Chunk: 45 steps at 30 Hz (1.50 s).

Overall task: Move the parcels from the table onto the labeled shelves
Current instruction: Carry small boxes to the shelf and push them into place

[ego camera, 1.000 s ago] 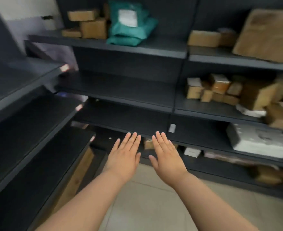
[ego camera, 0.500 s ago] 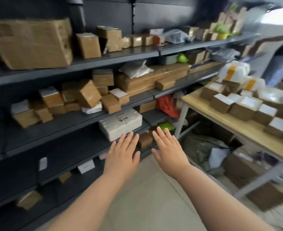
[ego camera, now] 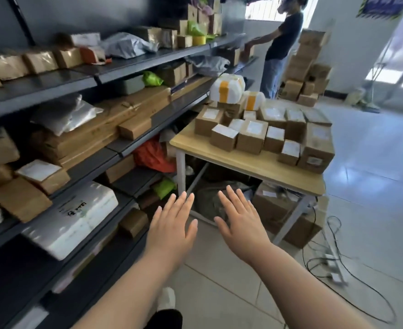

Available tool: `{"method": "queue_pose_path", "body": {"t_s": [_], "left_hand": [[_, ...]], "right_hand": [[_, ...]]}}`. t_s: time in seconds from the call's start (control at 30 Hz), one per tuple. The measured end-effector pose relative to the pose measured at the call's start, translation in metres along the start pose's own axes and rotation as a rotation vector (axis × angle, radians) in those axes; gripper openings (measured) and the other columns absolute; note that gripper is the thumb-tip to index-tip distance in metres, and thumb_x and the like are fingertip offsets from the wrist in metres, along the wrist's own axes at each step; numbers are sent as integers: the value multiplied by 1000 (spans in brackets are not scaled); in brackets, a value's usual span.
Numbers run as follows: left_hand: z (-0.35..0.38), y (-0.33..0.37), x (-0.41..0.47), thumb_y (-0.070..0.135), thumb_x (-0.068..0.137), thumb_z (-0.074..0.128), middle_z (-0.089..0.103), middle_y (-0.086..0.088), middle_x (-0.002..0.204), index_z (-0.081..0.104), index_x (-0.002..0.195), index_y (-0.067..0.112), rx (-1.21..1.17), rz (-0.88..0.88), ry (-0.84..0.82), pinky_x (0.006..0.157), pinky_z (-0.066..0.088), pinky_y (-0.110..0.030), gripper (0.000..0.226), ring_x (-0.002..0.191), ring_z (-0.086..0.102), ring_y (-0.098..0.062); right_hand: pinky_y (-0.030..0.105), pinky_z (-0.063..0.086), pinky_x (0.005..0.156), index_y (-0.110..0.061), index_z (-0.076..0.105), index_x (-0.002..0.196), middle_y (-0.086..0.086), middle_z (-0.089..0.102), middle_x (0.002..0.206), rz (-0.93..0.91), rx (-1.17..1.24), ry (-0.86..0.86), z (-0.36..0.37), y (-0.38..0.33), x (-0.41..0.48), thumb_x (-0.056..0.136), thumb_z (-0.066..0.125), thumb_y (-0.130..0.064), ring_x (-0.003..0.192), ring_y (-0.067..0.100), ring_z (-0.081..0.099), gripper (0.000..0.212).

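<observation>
The left hand and right hand hovered side by side below the table's near edge, fingers straight, slightly apart, holding nothing. Parcels sat on the table, with the shelves left of it.

A parcel depot: dark shelves at 10 o'clock hold parcels, and labelled boxes crowd a table at 1 o'clock.

Left grip and right grip flat, empty, parcels on table, shelves left
</observation>
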<state>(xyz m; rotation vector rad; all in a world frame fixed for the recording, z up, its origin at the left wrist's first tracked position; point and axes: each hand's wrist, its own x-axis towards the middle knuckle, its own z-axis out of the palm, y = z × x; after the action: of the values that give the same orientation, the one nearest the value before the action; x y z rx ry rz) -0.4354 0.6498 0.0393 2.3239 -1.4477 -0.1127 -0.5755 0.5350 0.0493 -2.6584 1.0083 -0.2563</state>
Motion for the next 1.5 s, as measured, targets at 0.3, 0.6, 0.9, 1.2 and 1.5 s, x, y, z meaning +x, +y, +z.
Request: {"method": "queue_pose_path", "body": {"t_s": [0.3,0.6,0.9,1.2,1.5], "left_hand": [[22,-48,155,42,100,26,0,14,160,2,152,32,-34,25,-124,118,-2,-32,58,146,-7,-6],[50,-56,298,40,101,30,1,12,160,2,153,30,0,203,-229,119,2,-33,60,147,-5,-9],[102,-4,381,41,101,29,-2,13,160,-1,153,29,30,308,-343,119,2,-33,61,147,-6,-8],[151,78,463,41,101,30,-6,13,160,-5,151,33,12,184,-363,119,-1,-33,62,146,-9,-7],[208,107,481,46,96,18,-3,15,159,-5,151,32,66,137,-415,117,-2,-30,62,147,-7,-7]], "right_hand": [[32,-3,120,-32,2,152,-10,-12,159,147,30,18,0,32,133,101,33,-46,145,10,-17,61],[29,-3,117,-30,5,153,-7,-9,161,368,66,49,13,69,221,100,33,-46,146,11,-14,62],[30,-1,117,-29,4,153,-7,-12,160,545,133,67,-16,165,269,100,35,-43,147,13,-13,63],[31,0,118,-30,5,153,-7,-11,160,500,120,-20,-52,293,332,99,38,-45,147,13,-11,65],[32,6,119,-25,10,154,1,-3,161,536,92,-188,-27,379,353,98,41,-42,148,19,-5,66]]}}
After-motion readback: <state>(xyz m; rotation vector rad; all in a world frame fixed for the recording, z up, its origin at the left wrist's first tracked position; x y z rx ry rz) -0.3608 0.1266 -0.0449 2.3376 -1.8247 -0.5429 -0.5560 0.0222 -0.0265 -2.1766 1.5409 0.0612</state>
